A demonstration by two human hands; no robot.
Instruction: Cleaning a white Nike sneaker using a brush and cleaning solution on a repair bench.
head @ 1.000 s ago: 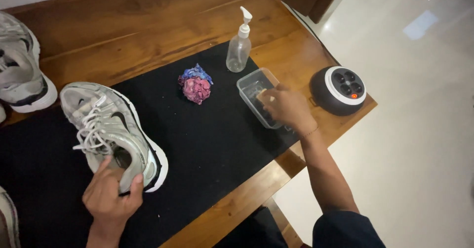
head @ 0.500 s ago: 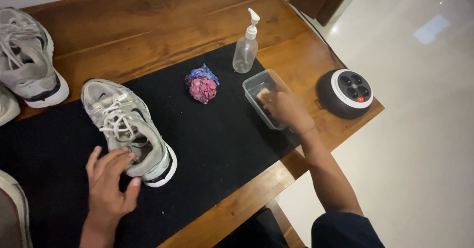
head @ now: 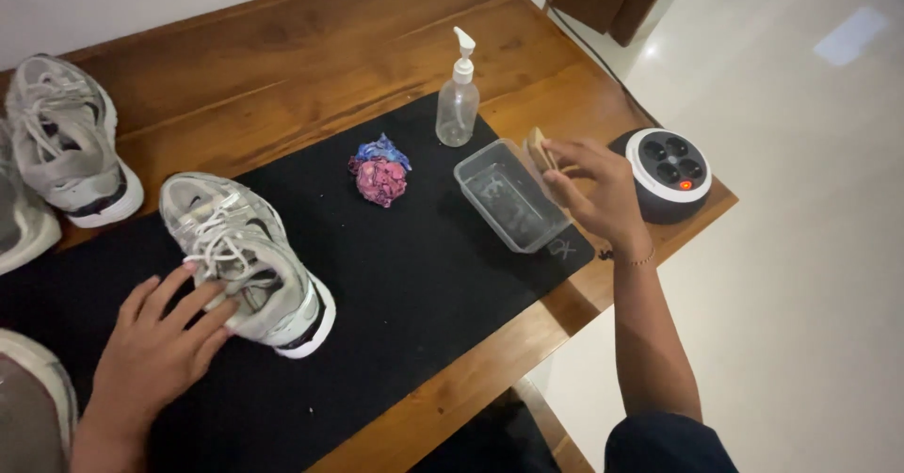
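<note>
Head view shows the left hand [head: 155, 341] lying flat, fingers spread, on the side of a grey shoe [head: 247, 262] that sits on a black mat [head: 414, 285] at about 9 o'clock from the frame's middle. The right hand [head: 593, 195] is at 3 o'clock, pinching a small tan brush [head: 540, 151] between fingertips just above the far edge of a clear tray [head: 511, 196]. To do this well, the person would likely keep the left palm firm so the shoe does not slide, and let the brush drip over the tray before carrying it across the mat. A pump bottle [head: 459, 95] stands at 12 o'clock from the tray, just beside it, and could be knocked by a careless lift. A crumpled pink and blue cloth [head: 380, 174] lies between tray and shoe, in the brush's straight path. A round black and white device [head: 667, 172] sits right of the hand, near the table [head: 311, 68] edge. Another shoe [head: 71, 148] rests at 10 o'clock.
</note>
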